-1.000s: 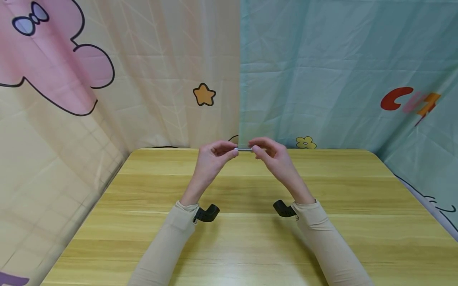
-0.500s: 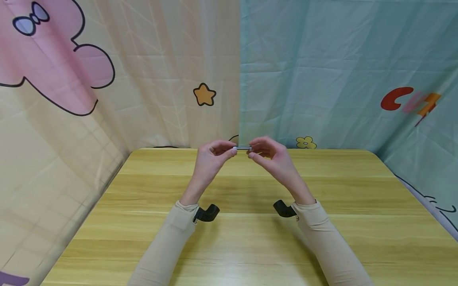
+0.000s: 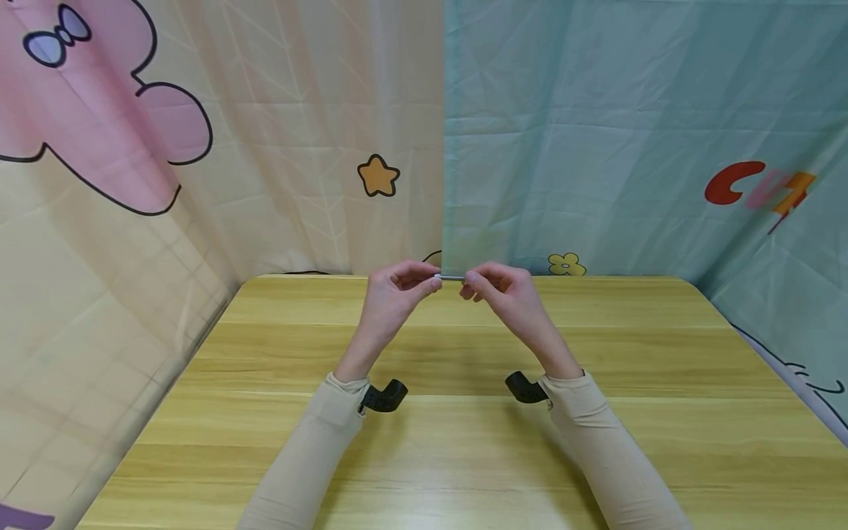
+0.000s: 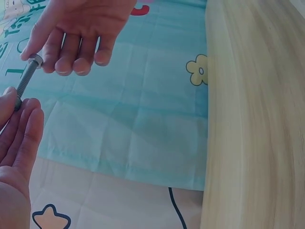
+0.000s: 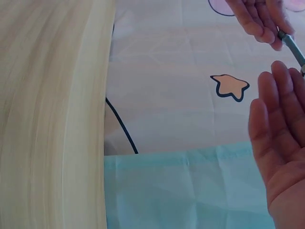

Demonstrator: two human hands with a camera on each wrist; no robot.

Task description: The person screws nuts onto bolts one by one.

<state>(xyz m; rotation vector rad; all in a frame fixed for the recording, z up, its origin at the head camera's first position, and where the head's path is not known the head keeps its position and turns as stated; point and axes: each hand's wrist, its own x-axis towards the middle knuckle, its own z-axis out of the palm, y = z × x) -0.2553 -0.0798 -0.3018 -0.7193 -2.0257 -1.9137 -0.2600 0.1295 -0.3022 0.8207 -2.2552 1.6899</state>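
Note:
A metal bolt (image 3: 453,277) is held level in the air between both hands, above the far part of the table. My left hand (image 3: 396,294) pinches its head end between thumb and fingers. At the other end sits a hex nut (image 4: 35,59), threaded around the shank. My right hand (image 3: 506,291) has its thumb and index finger at that nut, which they hide in the head view. The left wrist view shows the right thumb against the nut, with the other fingers spread below. In the right wrist view the bolt shank (image 5: 293,48) slants at the right edge.
The wood-grain table (image 3: 457,442) spreads beneath both forearms. Printed curtains (image 3: 596,132) hang right behind its far edge and along the sides. A black wrist-camera mount (image 3: 386,396) juts inward from the left cuff, another mount (image 3: 526,387) from the right.
Half a second ago the right thumb and fingers stood apart with the nut showing between them; now they have come together over it. The left hand keeps its grip, shifting only slightly.

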